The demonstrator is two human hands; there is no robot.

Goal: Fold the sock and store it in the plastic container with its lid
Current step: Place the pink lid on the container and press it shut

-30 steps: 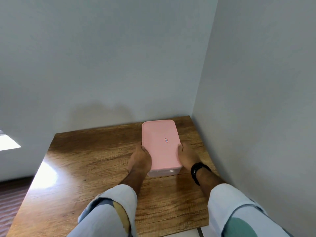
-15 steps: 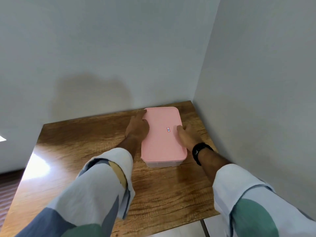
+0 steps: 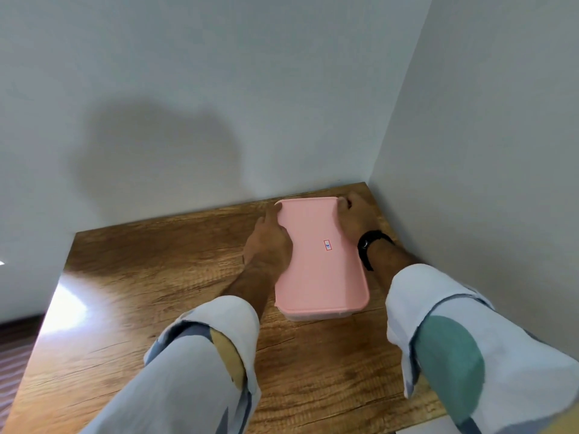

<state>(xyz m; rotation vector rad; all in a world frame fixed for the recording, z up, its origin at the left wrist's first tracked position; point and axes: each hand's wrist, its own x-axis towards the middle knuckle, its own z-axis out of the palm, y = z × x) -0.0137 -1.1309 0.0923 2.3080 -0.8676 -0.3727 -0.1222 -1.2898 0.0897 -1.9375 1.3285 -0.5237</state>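
Observation:
A plastic container (image 3: 316,315) stands on the wooden table (image 3: 156,292) near the right wall, with a pink lid (image 3: 319,267) sitting on top of it. A small red-framed sticker marks the lid's middle. My left hand (image 3: 266,242) presses against the lid's far left edge, fingers on the rim. My right hand (image 3: 352,214), with a black watch on the wrist, grips the far right corner of the lid. The sock is not visible; the lid hides the container's inside.
The table sits in a corner, with a grey wall (image 3: 188,104) behind it and another grey wall (image 3: 485,151) close on the right. A bright patch of light lies on the table's left side. Striped floor (image 3: 12,355) shows at the lower left.
Both hands have slid along the lid's sides from its near end to its far end. The camera has tilted, so the container appears lower and closer.

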